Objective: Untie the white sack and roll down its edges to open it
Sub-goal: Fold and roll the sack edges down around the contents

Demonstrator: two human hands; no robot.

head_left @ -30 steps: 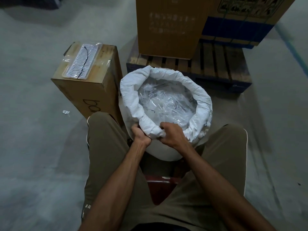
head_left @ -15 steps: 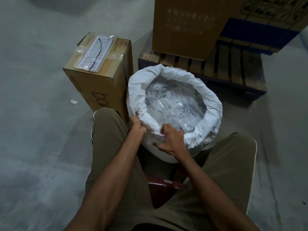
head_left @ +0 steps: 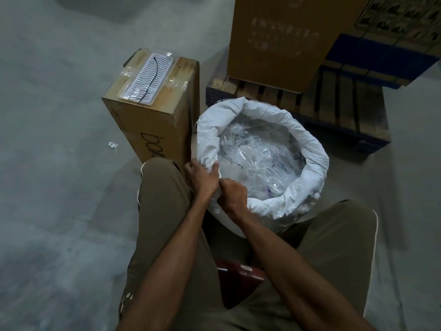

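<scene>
The white sack [head_left: 307,142] stands open on the floor between my knees, its edge rolled down into a thick rim all round. Clear plastic packets [head_left: 257,158] fill its inside. My left hand [head_left: 201,177] grips the rolled rim at the near left side, fingers curled over it. My right hand [head_left: 232,193] grips the same stretch of rim just beside the left hand, knuckles up. The two hands touch or nearly touch.
A tall cardboard box [head_left: 155,111] with a white plastic tray [head_left: 146,78] on top stands left of the sack. Behind the sack is a wooden pallet [head_left: 334,103] bearing large cartons [head_left: 281,37]. I sit on a red stool [head_left: 238,275]. Grey concrete floor lies to the left.
Both hands have shifted leftward along the sack's near rim and drawn close together. The view has moved so the sack sits further right.
</scene>
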